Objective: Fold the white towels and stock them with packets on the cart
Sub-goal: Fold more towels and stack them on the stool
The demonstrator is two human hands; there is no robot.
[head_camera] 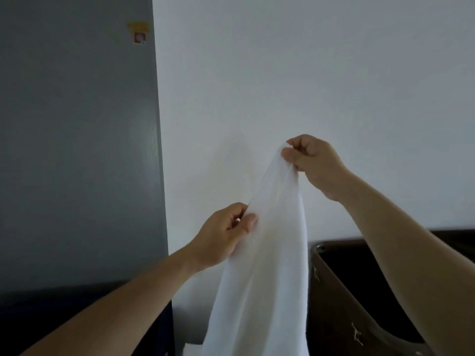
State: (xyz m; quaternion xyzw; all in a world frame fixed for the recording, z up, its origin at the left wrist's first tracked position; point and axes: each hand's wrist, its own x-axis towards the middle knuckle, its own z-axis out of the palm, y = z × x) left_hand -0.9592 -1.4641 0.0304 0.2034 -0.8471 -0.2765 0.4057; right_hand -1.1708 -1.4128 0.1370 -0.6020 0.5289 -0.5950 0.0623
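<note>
No readable text in view. One small sticker point(139, 34) on the grey panel point(77, 150), upper left, near its right edge: yellow patch on top, red-and-white square beneath. Too blurred to make out any letters, number or brand. It is the only label-like mark seen.

A dark brown tub point(334, 291) is standing below the right hand point(316, 165); small pale scraps point(356, 333) are sticking to its wall, and its inside is lying in shadow. Below the left hand point(221, 235), a dark ledge point(77, 299) is running.
</note>
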